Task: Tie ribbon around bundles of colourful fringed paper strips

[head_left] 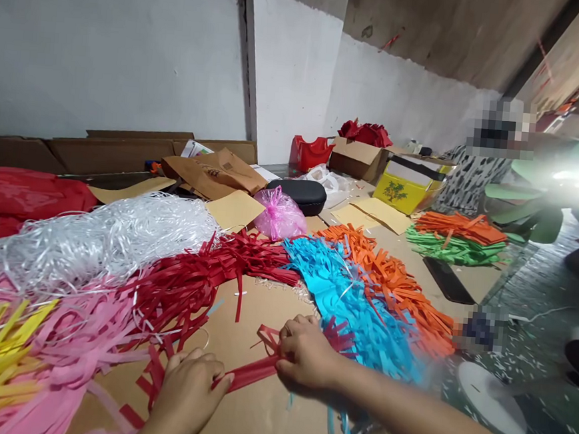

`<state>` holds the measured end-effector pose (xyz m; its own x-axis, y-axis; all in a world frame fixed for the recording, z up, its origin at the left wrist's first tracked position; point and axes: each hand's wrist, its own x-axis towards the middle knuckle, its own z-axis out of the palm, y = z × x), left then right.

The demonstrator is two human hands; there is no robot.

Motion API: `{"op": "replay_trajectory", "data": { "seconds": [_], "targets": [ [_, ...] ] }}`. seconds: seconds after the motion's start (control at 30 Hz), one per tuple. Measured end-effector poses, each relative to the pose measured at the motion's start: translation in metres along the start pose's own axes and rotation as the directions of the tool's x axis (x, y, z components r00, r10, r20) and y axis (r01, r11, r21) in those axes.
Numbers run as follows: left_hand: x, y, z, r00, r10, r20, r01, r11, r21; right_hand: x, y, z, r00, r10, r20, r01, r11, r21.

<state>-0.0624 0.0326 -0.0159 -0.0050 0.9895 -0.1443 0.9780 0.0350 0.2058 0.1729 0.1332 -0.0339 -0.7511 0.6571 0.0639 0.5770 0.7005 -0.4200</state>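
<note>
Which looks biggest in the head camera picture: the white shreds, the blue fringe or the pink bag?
1. white shreds
2. blue fringe
3. pink bag
The bag lies farther away, so its real size is unsure.

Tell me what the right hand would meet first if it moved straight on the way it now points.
The right hand points left along the red paper strip it pinches, so it would probably first meet the left hand at the strip's other end. Depth is unclear.
</note>
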Motion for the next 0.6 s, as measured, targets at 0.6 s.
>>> {"op": "replay_trajectory", "data": {
  "seconds": [0.6],
  "targets": [
    [-0.002,0.008,0.038,0.704,0.482,-0.522,-0.326,0.872,0.366,-0.002,-0.013,0.000,0.915,-0.389,-0.104,0.333,0.877,-0.347]
  ]
}}
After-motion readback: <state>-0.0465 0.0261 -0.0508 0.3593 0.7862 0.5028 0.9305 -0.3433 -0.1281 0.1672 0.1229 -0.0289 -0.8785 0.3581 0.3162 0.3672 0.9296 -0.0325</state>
